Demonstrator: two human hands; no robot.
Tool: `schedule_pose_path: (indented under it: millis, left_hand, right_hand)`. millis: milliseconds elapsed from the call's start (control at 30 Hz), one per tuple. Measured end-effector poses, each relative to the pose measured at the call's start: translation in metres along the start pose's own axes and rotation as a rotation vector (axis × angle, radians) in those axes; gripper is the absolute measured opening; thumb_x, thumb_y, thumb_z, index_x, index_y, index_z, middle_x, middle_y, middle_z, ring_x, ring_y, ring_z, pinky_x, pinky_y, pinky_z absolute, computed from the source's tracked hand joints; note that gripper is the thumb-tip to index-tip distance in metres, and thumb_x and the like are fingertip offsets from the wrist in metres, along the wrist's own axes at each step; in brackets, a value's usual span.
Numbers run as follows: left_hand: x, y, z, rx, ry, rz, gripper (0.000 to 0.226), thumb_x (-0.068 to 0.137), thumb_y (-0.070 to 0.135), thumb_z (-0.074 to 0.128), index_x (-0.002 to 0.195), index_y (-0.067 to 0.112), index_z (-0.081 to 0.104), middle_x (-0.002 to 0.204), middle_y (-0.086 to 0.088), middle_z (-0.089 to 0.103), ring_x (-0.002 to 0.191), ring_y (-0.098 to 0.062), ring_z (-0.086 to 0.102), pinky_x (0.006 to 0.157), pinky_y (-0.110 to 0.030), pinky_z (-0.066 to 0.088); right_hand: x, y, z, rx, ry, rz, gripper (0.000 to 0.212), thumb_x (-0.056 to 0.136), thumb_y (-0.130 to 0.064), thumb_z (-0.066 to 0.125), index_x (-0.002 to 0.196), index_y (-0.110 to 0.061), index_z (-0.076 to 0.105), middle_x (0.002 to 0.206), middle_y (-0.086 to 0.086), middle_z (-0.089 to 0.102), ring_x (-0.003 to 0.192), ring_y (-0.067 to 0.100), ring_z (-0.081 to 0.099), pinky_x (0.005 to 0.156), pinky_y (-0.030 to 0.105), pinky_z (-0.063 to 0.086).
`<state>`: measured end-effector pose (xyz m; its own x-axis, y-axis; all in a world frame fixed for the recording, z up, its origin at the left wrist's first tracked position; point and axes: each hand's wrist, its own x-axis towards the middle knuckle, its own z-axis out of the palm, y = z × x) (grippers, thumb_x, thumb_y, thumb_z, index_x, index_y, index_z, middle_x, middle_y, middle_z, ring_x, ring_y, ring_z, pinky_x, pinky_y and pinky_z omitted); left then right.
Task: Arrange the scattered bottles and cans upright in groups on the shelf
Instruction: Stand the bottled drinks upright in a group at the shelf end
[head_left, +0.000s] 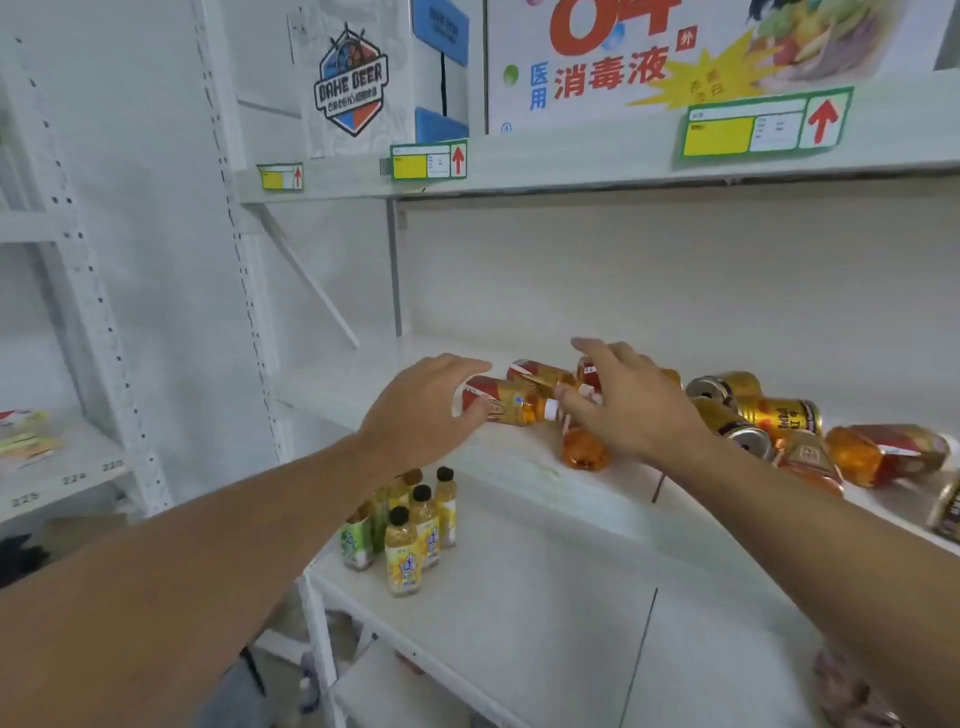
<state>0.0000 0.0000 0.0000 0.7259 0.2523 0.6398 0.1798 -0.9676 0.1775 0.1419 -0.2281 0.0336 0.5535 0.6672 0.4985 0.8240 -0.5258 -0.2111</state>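
Observation:
Several amber tea bottles with red labels lie on their sides on the white middle shelf (395, 384). My left hand (423, 410) hovers over the base of the nearest lying bottle (511, 402), fingers apart, holding nothing. My right hand (628, 400) is spread above two more lying bottles, its fingertips near a white cap; one amber bottle (584, 449) shows under the palm. To the right lie gold cans (779, 415) and another red-labelled bottle (883, 454), all tipped over.
On the lower shelf (545, 597), yellow and green juice bottles (410, 535) stand upright in a group. The upper shelf carries a beer carton (353, 78) and a disinfectant box (623, 62), with price tags along its edge. A white upright post (249, 291) stands at the left.

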Motion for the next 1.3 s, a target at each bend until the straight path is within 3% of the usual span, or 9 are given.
schedule_pose_path:
  millis: [200,467,600,800,933,1133,1167,1233,1300]
  left_hand:
    - [0.034,-0.023,0.035,-0.082,-0.157,0.126,0.069,0.092,0.052,0.058,0.157,0.035,0.041,0.147,0.01,0.055,0.128,-0.01,0.051,0.104,-0.034,0.049]
    - [0.082,-0.041,0.068,-0.027,-0.428,0.294,0.081,0.093,0.059,0.067,0.161,0.027,0.036,0.15,-0.004,0.054,0.133,-0.027,0.049,0.108,-0.041,0.043]
    - [0.09,-0.048,0.077,-0.007,-0.454,0.287,0.07,0.094,0.053,0.071,0.154,0.03,0.044,0.141,0.002,0.055,0.126,-0.02,0.047,0.101,-0.045,0.049]
    - [0.094,-0.074,0.064,-0.014,-0.496,0.228,0.066,0.09,0.057,0.073,0.146,0.033,0.047,0.13,0.01,0.055,0.116,-0.014,0.049,0.094,-0.042,0.049]
    - [0.093,-0.111,0.052,-0.194,-0.409,0.002,0.059,0.09,0.052,0.076,0.138,0.026,0.054,0.124,0.003,0.059,0.108,-0.017,0.059,0.098,-0.046,0.052]
    - [0.096,-0.156,0.038,-0.417,-0.14,-0.354,0.04,0.097,0.048,0.068,0.118,0.014,0.06,0.105,-0.005,0.069,0.096,-0.023,0.068,0.079,-0.035,0.051]
    - [0.096,-0.161,0.037,-0.468,-0.103,-0.406,0.039,0.099,0.047,0.067,0.118,0.014,0.06,0.103,-0.005,0.069,0.094,-0.023,0.069,0.075,-0.033,0.05]
    - [0.097,-0.169,0.034,-0.585,-0.029,-0.502,0.033,0.099,0.046,0.068,0.115,0.018,0.06,0.101,-0.002,0.068,0.09,-0.017,0.068,0.068,-0.029,0.047]
    - [0.099,-0.177,0.034,-0.667,0.029,-0.54,0.021,0.1,0.043,0.068,0.105,0.023,0.062,0.097,0.0,0.069,0.086,-0.014,0.069,0.064,-0.024,0.047]
  right_hand:
    - [0.02,-0.005,0.008,-0.128,-0.091,0.094,0.059,0.098,-0.063,0.048,0.149,-0.033,0.044,0.133,0.004,0.065,0.114,0.027,0.061,0.084,0.041,0.049]
    - [0.033,-0.024,0.032,-0.371,-0.191,0.278,0.063,0.096,-0.06,0.046,0.148,-0.025,0.048,0.129,0.007,0.062,0.109,0.032,0.065,0.083,0.046,0.06]
    - [0.04,-0.026,0.043,-0.401,-0.295,0.325,0.087,0.089,-0.068,0.058,0.16,-0.023,0.033,0.145,0.013,0.056,0.117,0.035,0.064,0.081,0.043,0.057]
    - [0.051,-0.022,0.046,-0.387,-0.411,0.401,0.082,0.084,-0.055,0.068,0.15,-0.016,0.039,0.151,0.012,0.046,0.119,0.036,0.062,0.088,0.046,0.057]
    - [0.068,-0.024,0.043,-0.183,-0.342,0.387,0.066,0.093,-0.06,0.051,0.138,-0.011,0.046,0.108,0.005,0.067,0.101,0.027,0.066,0.082,0.04,0.056]
    - [0.097,-0.032,0.059,0.386,-0.196,0.414,0.049,0.085,-0.043,0.08,0.114,-0.022,0.046,0.09,-0.01,0.06,0.077,0.005,0.057,0.051,0.018,0.046]
    - [0.101,-0.037,0.063,0.496,-0.178,0.401,0.055,0.085,-0.041,0.082,0.125,-0.023,0.049,0.098,-0.008,0.064,0.085,0.009,0.062,0.06,0.016,0.05]
    - [0.111,-0.048,0.074,0.663,-0.151,0.377,0.078,0.087,-0.039,0.084,0.15,-0.017,0.043,0.12,0.002,0.066,0.107,0.023,0.067,0.088,0.034,0.058]
    - [0.122,-0.057,0.086,0.794,-0.112,0.356,0.068,0.089,-0.033,0.084,0.145,-0.02,0.048,0.124,0.003,0.067,0.112,0.027,0.068,0.097,0.051,0.058]
